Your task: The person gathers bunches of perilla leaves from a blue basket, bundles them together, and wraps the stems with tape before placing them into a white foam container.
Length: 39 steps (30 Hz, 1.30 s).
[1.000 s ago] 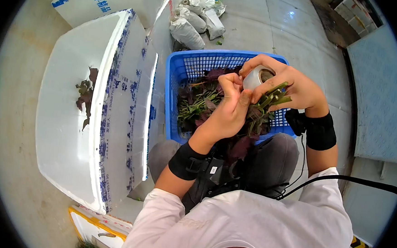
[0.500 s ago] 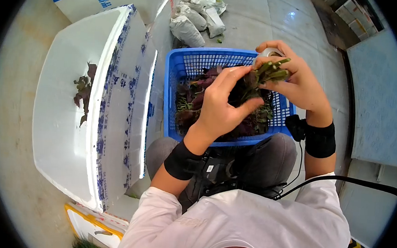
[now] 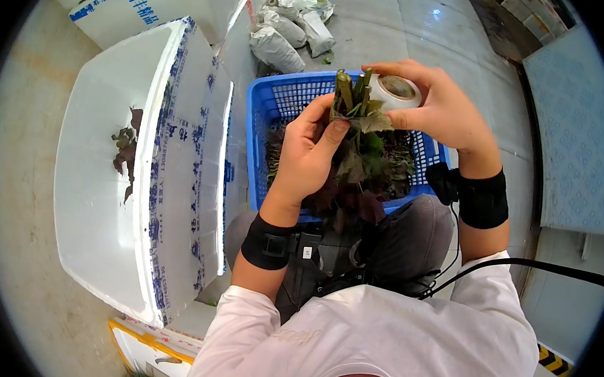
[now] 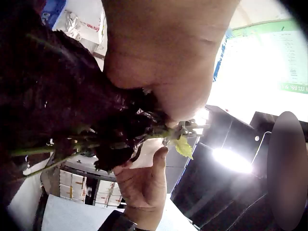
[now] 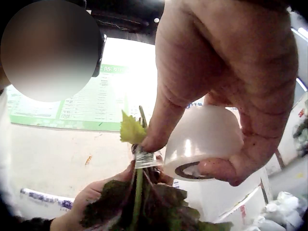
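Note:
My left hand [image 3: 304, 150] grips a bunch of purple-green leafy stems [image 3: 353, 95] near the cut ends, which point away from me. Leaves [image 3: 365, 168] hang from the bunch over the basket. In my right hand [image 3: 445, 111] is a roll of clear film tape [image 3: 398, 91], held close to the right of the stems. The right wrist view shows a strip of film [image 5: 146, 159] around the stems, reaching towards the roll [image 5: 204, 134], with the right thumb or a finger pressing by it. Dark leaves cover much of the left wrist view.
Below my hands stands a blue plastic basket [image 3: 255, 144] with more leafy stems. On the left is a white foam box [image 3: 99, 224] with a few purple leaves [image 3: 128, 147] inside. White bags [image 3: 277, 49] lie beyond the basket. A black cable [image 3: 539, 266] runs off to the right.
The bunch has turned, its cut ends swinging from the right to point away from me. My left hand has closed around the stems, while the right hand and roll are now beside them.

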{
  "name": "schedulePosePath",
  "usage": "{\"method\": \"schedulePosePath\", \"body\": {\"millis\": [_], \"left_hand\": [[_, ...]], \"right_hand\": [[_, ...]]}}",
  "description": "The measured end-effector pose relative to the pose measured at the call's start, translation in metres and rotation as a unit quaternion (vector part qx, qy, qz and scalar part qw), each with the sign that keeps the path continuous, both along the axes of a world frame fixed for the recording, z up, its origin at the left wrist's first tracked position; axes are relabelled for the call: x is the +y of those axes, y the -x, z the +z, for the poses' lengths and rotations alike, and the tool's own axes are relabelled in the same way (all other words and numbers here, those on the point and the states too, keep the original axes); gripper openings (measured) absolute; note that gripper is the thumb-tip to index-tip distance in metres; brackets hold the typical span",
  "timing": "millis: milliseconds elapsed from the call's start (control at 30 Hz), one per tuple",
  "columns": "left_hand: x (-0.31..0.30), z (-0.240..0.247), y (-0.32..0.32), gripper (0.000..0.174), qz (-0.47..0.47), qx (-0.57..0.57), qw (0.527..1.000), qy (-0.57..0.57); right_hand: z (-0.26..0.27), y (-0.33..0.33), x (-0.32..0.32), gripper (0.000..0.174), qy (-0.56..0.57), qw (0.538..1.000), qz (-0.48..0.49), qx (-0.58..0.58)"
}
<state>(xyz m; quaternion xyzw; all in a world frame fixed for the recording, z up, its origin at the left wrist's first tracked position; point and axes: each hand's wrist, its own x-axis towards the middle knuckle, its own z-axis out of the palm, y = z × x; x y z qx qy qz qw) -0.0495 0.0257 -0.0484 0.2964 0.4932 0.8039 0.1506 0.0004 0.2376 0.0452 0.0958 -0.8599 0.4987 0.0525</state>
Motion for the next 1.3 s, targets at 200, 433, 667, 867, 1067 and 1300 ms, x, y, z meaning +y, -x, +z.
{"method": "schedulePosePath", "body": {"millis": [200, 433, 667, 867, 1067, 1300], "left_hand": [[0.001, -0.003, -0.003, 0.035, -0.115, -0.051, 0.992, -0.026], [-0.003, 0.0, 0.004, 0.033, -0.091, 0.096, 0.988, 0.081], [-0.016, -0.009, 0.004, 0.045, 0.046, 0.185, 0.964, 0.187], [0.005, 0.012, -0.009, 0.047, 0.112, 0.188, 0.969, 0.111], [-0.013, 0.015, 0.002, 0.033, -0.014, 0.048, 0.998, 0.032], [0.005, 0.03, -0.005, 0.056, -0.03, 0.021, 0.999, -0.031]], "right_hand": [[-0.009, 0.004, 0.001, 0.064, 0.077, 0.995, 0.004, -0.071], [-0.002, -0.004, 0.002, 0.068, -0.028, 0.999, -0.013, -0.043], [-0.01, -0.004, -0.007, 0.062, -0.049, 0.994, -0.091, 0.043], [-0.005, -0.003, -0.024, 0.066, -0.021, 0.988, -0.153, 0.015], [0.0, -0.007, -0.02, 0.071, 0.024, 0.995, -0.093, -0.006], [0.006, -0.002, -0.001, 0.076, 0.072, 0.995, -0.07, -0.018]]}}
